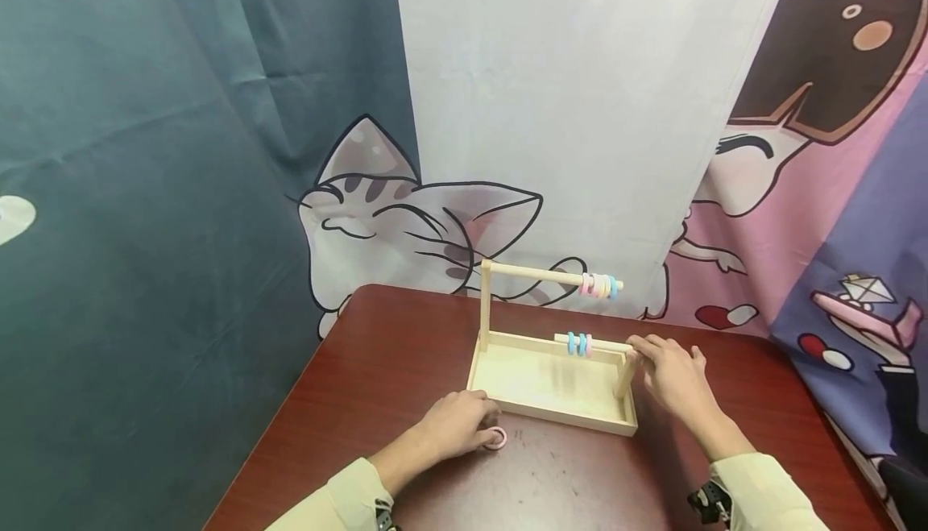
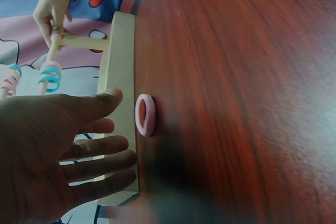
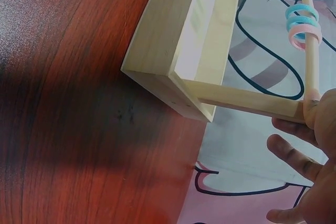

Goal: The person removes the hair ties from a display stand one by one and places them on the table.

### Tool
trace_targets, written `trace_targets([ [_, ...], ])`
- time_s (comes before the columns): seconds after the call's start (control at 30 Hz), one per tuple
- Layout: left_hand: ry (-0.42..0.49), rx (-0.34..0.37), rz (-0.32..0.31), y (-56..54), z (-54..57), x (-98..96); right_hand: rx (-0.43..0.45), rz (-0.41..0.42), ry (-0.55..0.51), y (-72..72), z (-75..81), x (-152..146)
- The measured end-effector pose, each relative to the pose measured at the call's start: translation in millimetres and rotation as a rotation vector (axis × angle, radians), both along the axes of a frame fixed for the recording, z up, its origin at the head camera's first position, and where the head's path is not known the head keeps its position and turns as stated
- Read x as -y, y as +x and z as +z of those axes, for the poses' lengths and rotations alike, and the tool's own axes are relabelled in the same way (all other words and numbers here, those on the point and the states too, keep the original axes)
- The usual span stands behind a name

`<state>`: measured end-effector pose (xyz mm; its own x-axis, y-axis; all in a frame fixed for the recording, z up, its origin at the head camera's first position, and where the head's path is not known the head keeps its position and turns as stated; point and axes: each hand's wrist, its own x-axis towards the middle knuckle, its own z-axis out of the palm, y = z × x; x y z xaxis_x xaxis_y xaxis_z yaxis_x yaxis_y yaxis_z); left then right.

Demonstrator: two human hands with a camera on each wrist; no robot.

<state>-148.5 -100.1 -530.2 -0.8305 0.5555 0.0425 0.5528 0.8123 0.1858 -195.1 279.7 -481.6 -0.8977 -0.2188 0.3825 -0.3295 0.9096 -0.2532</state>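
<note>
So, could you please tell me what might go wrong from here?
The loose pink ring might be nudged away by the left hand close beside it. The upper rings sit near their bar's open end and could slip off if jolted. The right hand, holding the stand at one post, might tip it.

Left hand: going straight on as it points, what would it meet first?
The left hand would likely meet the small pink ring on the reddish-brown table first; depth is unclear.

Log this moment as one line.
left hand: near loose pink ring on table; right hand: gripping lower bar at supported end; lower bar: three rings; upper bar: more rings
</note>
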Motion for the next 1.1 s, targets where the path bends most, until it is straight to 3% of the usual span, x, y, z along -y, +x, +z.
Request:
trace_targets([
  [0.43,0.158,-0.081,0.003,-16.6,12.8,-12.0,0.005,-0.001,-0.002,3.7,-3.1,2],
  [1.1,0.177,-0.116,0.049,-49.9,25.3,-32.7,0.004,-0.013,0.002,-0.6,1.5,3],
])
